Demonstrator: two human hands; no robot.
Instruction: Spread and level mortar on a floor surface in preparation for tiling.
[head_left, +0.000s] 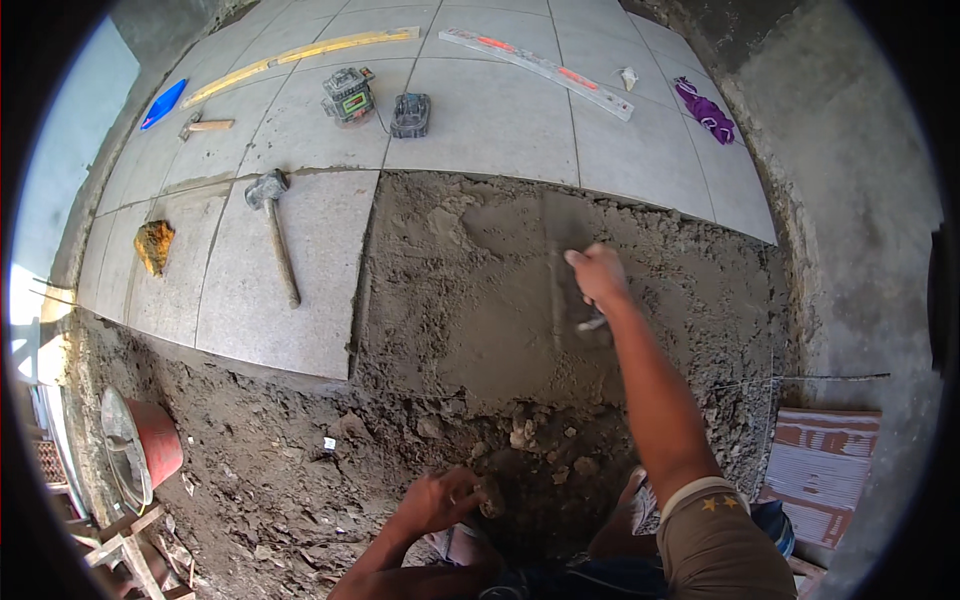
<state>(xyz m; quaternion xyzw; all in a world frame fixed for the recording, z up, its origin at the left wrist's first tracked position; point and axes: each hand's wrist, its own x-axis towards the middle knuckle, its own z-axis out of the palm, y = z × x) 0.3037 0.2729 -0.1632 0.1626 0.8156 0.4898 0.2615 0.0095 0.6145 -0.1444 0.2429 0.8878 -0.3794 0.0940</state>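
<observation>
Mortar (500, 335) borders grey tiles (490, 110); the right hand (600, 275) grips a trowel (573, 308); the left hand (440, 499), half-curled, adjoins a lump (491, 497), hold unclear.

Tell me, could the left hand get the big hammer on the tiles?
Probably yes, with a stretch forward. The left hand is over the muddy ground, and the big hammer lies uncovered on a grey tile, its handle nearer the hand. Nothing seems to stand between.

Right arm (662, 395) straight out ahead, right hand (598, 277) in a curled grip; left hand (438, 500) low, half-curled.
</observation>
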